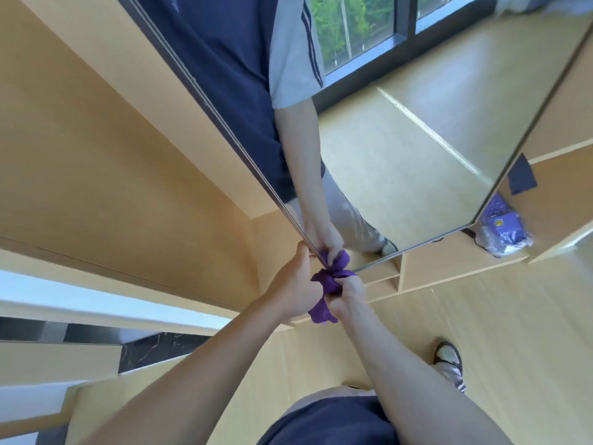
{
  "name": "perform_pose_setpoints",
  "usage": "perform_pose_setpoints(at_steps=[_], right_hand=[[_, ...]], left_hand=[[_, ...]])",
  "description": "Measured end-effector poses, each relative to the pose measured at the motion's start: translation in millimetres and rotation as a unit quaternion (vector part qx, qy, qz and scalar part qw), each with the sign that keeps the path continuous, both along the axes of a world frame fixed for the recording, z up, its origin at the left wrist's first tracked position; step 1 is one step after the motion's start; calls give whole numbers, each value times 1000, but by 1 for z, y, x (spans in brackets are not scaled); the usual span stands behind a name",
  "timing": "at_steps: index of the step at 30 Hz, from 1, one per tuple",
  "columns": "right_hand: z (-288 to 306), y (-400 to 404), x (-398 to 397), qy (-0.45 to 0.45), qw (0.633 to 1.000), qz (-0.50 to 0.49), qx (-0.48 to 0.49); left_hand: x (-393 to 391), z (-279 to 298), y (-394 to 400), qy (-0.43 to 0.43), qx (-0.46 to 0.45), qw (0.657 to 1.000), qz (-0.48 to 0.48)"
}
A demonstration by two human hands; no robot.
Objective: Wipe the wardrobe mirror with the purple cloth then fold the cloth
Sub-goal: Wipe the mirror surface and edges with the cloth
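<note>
A person stands close to a wardrobe mirror (401,149), both arms stretched out toward its lower left corner, where a bunched purple cloth (327,284) is pressed against the glass. The right hand (348,295) has its fingers curled tightly round the cloth, with a loose tail of fabric hanging below the fist. The left hand (296,281) sits just beside it at the mirror's metal edge, touching the cloth on its inner side (whether those fingers actually grip the fabric or only rest against it cannot be told from this angle). The cloth is crumpled, not folded, and its reflection shows as a second purple bunch right at the corner of the glass.

The mirror reflects the person's dark blue top with grey striped sleeves, grey trousers and a shoe, along with a window and green trees behind. The wardrobe (96,155) is of pale wood, and its panels run away to the left of the mirror. Low shelves (449,268) lie beneath the mirror's bottom edge. At the mirror's lower right corner a purple plastic packet (502,229) rests on a shelf, with a dark patch of tape (523,175) on the wood just above it. A sandalled foot (449,354) stands on the pale wooden floor (513,316).
</note>
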State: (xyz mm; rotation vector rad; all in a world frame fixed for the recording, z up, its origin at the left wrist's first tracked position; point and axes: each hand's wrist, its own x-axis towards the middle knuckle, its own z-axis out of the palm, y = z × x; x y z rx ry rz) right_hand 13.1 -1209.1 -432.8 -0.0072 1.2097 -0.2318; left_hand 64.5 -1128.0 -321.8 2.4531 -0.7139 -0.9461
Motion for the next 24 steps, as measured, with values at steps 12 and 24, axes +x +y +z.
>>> perform_pose_setpoints(at_steps=[12,24], right_hand=[[128,-10,7,-171,985,6,-37],[179,-35,2,-143,955,194,-171]], left_hand=[[14,-2,33,-47,-135,990,9],[31,17,-2,-29,-180,914,364]])
